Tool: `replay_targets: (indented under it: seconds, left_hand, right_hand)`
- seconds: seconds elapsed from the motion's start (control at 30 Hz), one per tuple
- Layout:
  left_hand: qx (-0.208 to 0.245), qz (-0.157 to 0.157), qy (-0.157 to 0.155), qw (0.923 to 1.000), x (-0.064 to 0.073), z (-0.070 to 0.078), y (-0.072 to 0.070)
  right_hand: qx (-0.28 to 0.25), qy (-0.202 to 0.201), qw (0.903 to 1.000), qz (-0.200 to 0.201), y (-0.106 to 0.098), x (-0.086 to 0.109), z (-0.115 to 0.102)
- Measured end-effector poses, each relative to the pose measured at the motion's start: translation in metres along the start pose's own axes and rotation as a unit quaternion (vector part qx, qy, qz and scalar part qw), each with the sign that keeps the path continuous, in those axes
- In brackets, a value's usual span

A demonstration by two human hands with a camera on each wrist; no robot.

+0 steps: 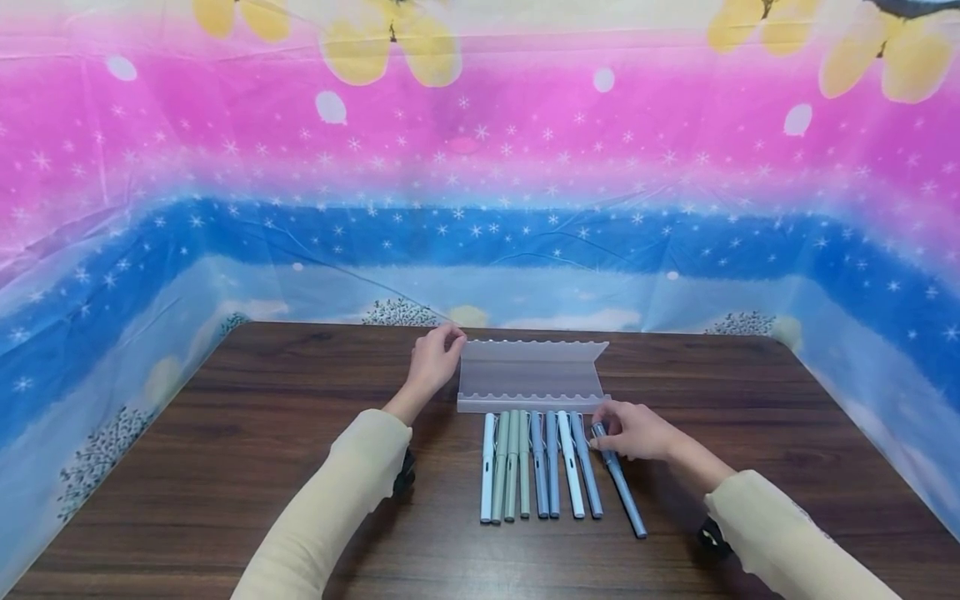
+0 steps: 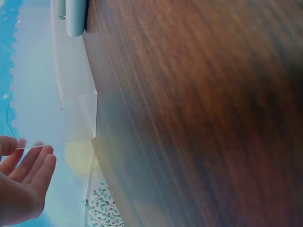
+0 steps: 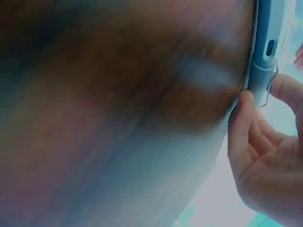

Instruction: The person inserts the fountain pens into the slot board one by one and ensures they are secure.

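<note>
A translucent plastic pen rack (image 1: 528, 377) with scalloped edges stands at the table's far side. My left hand (image 1: 435, 364) pinches its upper left corner; in the left wrist view, the thumb and fingers of that hand (image 2: 28, 182) meet at the sheet's edge. With my right hand (image 1: 641, 433) I hold a blue-grey pen (image 1: 626, 493) by its clip end, its other end slanting toward me. The right wrist view has the pen's cap and clip (image 3: 262, 85) between thumb and fingers. Several pens (image 1: 512, 475) lie side by side just in front of the rack.
The row runs from a pale blue pen (image 1: 487, 475) through green ones to blue-grey ones (image 1: 588, 475) on the right. The brown wooden table (image 1: 225, 467) meets a patterned pink and blue cloth (image 1: 525, 233) along its back and sides.
</note>
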State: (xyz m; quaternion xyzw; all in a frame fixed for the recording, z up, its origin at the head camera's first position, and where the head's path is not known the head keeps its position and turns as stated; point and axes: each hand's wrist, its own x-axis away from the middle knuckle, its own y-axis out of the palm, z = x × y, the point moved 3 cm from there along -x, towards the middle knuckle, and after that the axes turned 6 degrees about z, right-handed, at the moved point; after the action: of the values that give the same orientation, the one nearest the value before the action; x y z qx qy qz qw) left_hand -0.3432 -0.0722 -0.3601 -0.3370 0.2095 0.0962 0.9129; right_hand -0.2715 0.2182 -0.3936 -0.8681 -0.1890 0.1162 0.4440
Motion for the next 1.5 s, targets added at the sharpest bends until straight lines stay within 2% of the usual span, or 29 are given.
replay_targets:
  seconds: [0.2,0.53,0.63,0.9,1.2,1.5]
  left_hand:
    - [-0.002,0.004,-0.001,1.0000,0.000,-0.002,0.000]
    - [0.000,0.005,-0.005,1.0000,-0.001,-0.003,0.000]
    - [0.004,0.003,-0.004,1.0000,-0.001,-0.003,0.000]
    - [0.009,0.000,0.003,1.0000,-0.001,-0.003,0.000]
    - [0.008,0.001,0.003,1.0000,-0.002,-0.002,0.000]
    - [0.007,-0.003,-0.002,1.0000,-0.002,-0.002,0.000]
  right_hand:
    - [-0.071,-0.021,0.9972,0.012,-0.005,0.003,0.009]
    - [-0.139,-0.054,0.9851,0.085,-0.024,0.000,0.007]
    - [-0.134,-0.064,0.9831,0.107,-0.031,-0.003,0.009]
    - [-0.076,-0.080,0.9773,0.181,-0.052,-0.004,0.005]
    - [-0.049,-0.093,0.9669,0.233,-0.068,-0.013,0.005]
    - [-0.042,-0.096,0.9544,0.279,-0.083,-0.026,0.002]
